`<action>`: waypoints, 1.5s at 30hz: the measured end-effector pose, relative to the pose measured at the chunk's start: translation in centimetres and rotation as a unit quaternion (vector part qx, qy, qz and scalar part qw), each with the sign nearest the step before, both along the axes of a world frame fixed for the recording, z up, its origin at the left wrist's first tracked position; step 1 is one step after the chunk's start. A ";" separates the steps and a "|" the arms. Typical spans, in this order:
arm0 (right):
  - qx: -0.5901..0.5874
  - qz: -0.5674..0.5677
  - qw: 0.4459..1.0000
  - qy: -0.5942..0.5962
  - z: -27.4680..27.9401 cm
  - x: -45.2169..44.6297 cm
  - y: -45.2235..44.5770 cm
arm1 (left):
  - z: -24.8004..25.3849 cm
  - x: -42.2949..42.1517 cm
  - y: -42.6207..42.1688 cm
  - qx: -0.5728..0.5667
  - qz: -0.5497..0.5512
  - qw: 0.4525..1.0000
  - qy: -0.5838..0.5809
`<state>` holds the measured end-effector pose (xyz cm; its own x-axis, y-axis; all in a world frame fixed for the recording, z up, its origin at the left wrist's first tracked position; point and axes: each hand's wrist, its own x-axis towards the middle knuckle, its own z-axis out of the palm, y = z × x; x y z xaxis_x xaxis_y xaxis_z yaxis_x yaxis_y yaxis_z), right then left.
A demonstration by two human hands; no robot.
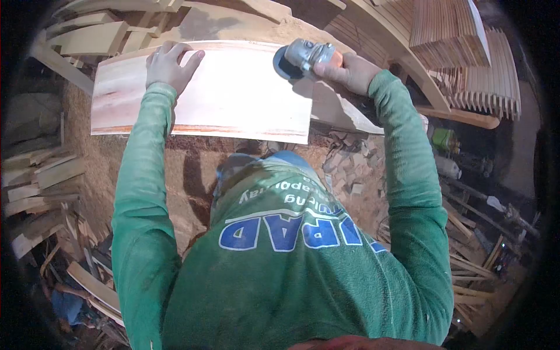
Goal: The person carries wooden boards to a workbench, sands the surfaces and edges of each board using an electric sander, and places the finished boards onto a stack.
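Observation:
A wide, pale wooden board (233, 93) lies across the work surface in front of me, its lower edge showing a reddish-brown streak. My left hand (170, 65) rests on the board's upper left part, fingers spread and bent over the far edge, holding nothing else. On the right, my right hand (352, 72) is wrapped round the body of an angle grinder (309, 55). The grinder's round disc is at the board's upper right corner; whether it touches the wood I cannot tell.
Stacked slatted wood pieces (449, 35) stand at the upper right. Curved boards (90, 39) lie at the upper left. Planks (55, 175) are piled at the left, small wood offcuts (350, 169) lie below the work surface, and scrap sticks (472, 268) fill the lower right.

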<state>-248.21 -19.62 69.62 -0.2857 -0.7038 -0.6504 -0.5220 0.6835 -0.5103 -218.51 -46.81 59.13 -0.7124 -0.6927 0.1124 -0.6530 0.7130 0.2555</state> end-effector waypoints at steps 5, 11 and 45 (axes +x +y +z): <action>0.005 0.047 0.999 -0.007 1.1 1.5 2.0 | 0.0 -0.2 -0.2 0.002 0.015 0.999 -0.028; 0.030 0.131 0.988 -0.071 2.4 8.0 5.3 | -0.7 -0.8 -1.1 0.011 0.051 0.998 -0.044; -0.007 -0.225 0.970 -0.090 0.0 3.3 0.3 | 0.8 -1.6 -2.1 0.065 -0.036 0.995 -0.066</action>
<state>-244.95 -19.32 69.66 -0.4489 -0.5433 -0.7095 -0.0735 0.8137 -0.5766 -220.09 -48.88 59.97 -0.7630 -0.6423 -0.0726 -0.6358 0.7255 0.2633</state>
